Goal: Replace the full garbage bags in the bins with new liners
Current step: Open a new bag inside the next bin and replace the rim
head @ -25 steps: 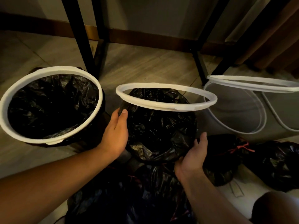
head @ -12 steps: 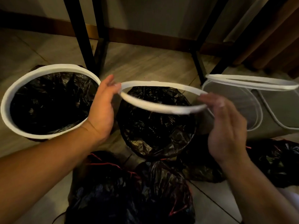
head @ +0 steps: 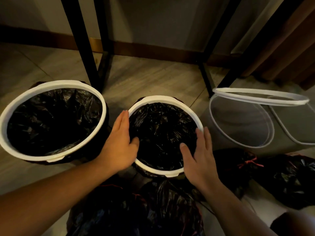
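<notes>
Head view shows both hands laid flat on the white plastic clamp ring [head: 163, 98] of the middle round bin, which sits on the floor between two others. The left hand [head: 119, 145] lies along the ring's left arc and the right hand [head: 200, 155] along its right arc. Fingers are straight, thumbs reach inward onto the crinkled black plastic liner [head: 162, 133], and neither hand grips anything.

The step looks like seating this ring over a fresh liner. The next move likely calls for even downward pressure on both sides so the ring sits level, with a check at the small tab [head: 172, 175] on its near edge.

The larger left bin with a white ring [head: 56, 83] is already lined in black. The pale bin on the right [head: 238, 126] shows no black liner, and its white ring [head: 255, 97] stands tilted up, so it probably comes next.

Room is tight: the left bin stands just beside the left hand. Tied black full bags with red drawstrings [head: 238, 165] crowd the near floor, and black metal frame legs [head: 81, 40] rise behind. Bare floor lies beyond the bins.
</notes>
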`<state>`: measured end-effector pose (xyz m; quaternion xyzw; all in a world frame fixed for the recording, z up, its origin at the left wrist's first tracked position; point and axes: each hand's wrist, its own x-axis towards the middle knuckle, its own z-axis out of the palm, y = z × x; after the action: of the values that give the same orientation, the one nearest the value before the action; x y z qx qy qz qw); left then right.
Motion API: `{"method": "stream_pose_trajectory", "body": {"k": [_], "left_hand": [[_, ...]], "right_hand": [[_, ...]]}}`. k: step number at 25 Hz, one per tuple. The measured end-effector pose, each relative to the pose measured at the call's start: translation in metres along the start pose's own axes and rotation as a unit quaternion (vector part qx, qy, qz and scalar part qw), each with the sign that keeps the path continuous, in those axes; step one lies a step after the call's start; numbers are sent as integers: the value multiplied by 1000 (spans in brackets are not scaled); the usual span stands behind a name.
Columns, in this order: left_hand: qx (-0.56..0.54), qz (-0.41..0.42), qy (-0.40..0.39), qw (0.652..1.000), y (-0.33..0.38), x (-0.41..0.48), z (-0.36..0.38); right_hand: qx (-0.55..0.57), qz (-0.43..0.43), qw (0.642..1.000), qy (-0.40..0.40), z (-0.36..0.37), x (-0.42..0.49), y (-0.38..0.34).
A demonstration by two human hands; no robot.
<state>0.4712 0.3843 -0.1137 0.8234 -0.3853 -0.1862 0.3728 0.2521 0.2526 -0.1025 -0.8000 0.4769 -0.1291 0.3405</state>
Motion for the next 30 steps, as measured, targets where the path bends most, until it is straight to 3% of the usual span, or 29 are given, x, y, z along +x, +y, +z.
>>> {"method": "stream_pose_trajectory", "body": {"k": [4,10,12,14,15,17,19,21,28,30], "left_hand": [[14,-2,7,1000,-7,3,5],[27,-14,-14,999,-3,3,2],[30,-4,-6,1000,-2,2,1],[16,6,13,1000,-1,3,3],[9,6,18,1000,-1,3,4],[12,8,15,1000,-1,4,6],[19,9,9,1000,1,5,7],[18,11,8,1000,1,5,7],[38,4,6,999,-2,6,7],[-12,-16,-3,1000,-4,8,6]], "right_hand": [[-30,-18,999,18,4,4,7],[-161,-8,987,-21,-4,4,-3],[-252,-65,965,23,-11,6,-14],[-248,-194,946,76,-7,28,-35],[-231,-231,944,49,2,47,-49],[-229,-187,949,-114,26,84,-87],[-255,-102,916,-293,69,111,-104],[-270,-46,875,-398,110,125,-101],[-450,-70,743,-490,116,128,-79],[-405,-83,744,-525,91,136,-87]]}}
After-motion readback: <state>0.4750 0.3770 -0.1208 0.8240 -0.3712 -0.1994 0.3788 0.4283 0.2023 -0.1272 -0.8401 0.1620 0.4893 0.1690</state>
